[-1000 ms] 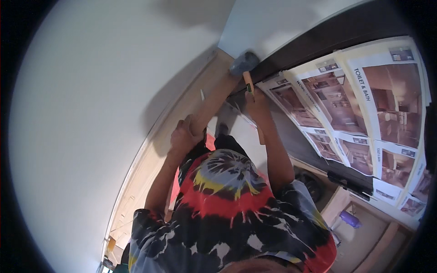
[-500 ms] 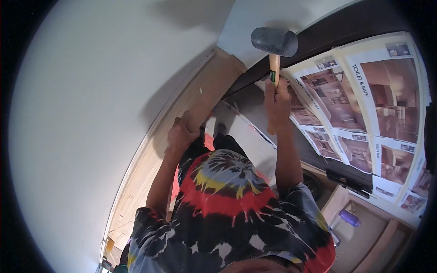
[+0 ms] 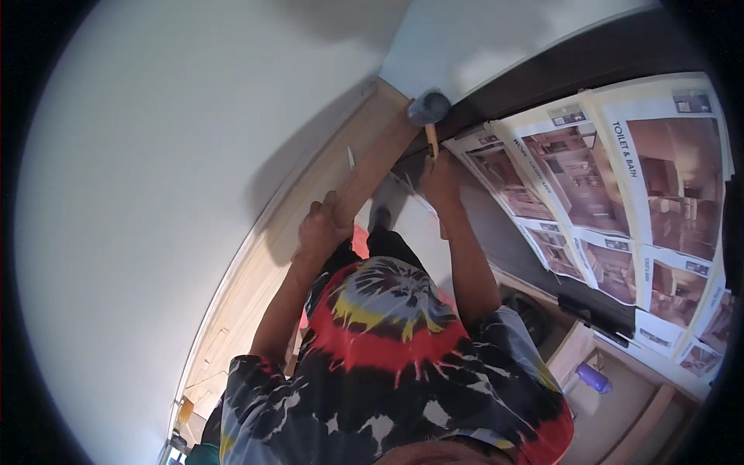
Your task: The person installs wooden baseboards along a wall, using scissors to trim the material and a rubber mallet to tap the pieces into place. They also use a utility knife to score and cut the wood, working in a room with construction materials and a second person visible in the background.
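Note:
My right hand point(image 3: 442, 184) is closed round the wooden handle of a rubber mallet point(image 3: 428, 108). The mallet's dark head is at the far end of a wooden board point(image 3: 381, 157), over its right edge; I cannot tell whether they touch. That board runs lengthwise along a light wooden ledge point(image 3: 252, 267) against the wall. At the board's near end my left hand point(image 3: 319, 232) grips the edge, fingertips over the top. A thin pale sliver point(image 3: 351, 157) shows on the wood between the board and the wall.
White wall point(image 3: 139, 194) rises on the left. To the right, printed picture sheets point(image 3: 573, 170) are taped to a dark panel point(image 3: 496, 213). At lower right lie a purple bottle point(image 3: 594, 378) and a long black object point(image 3: 595, 319). My shoe point(image 3: 381, 217) is on the floor below.
The mallet has come down and to the left, from above the dark panel's edge to the board's far end. My left hand keeps its grip, and the board's long side shows more.

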`<action>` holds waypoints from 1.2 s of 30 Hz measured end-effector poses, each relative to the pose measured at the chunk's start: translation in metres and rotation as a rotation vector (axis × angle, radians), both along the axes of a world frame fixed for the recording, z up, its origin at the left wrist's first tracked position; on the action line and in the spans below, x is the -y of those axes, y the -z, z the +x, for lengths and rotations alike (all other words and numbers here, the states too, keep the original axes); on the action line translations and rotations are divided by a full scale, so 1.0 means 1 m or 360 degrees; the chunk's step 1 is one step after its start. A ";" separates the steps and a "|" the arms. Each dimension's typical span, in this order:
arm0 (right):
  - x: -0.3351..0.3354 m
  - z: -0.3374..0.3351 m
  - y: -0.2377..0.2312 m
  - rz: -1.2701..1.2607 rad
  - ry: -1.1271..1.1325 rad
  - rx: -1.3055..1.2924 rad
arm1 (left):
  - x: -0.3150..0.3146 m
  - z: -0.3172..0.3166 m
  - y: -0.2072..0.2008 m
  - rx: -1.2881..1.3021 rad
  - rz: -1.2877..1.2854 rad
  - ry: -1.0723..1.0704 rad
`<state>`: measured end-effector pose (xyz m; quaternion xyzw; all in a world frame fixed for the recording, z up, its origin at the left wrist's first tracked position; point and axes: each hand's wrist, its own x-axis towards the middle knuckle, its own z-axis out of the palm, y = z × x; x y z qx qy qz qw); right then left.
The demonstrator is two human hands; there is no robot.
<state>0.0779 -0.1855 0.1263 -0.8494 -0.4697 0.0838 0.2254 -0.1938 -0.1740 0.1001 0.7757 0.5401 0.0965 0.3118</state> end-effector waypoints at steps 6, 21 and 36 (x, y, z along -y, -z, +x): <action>-0.012 -0.015 -0.034 -0.0172 0.0070 -0.0192 | 0.001 -0.005 0.008 0.0037 0.0013 -0.0037; -0.009 -0.009 -0.013 0.0179 -0.0020 -0.0065 | 0.014 0.001 0.010 0.0059 -0.0030 -0.0046; 0.003 0.008 0.019 -0.0113 -0.0132 0.0045 | 0.011 0.003 0.001 0.0021 -0.0141 -0.0036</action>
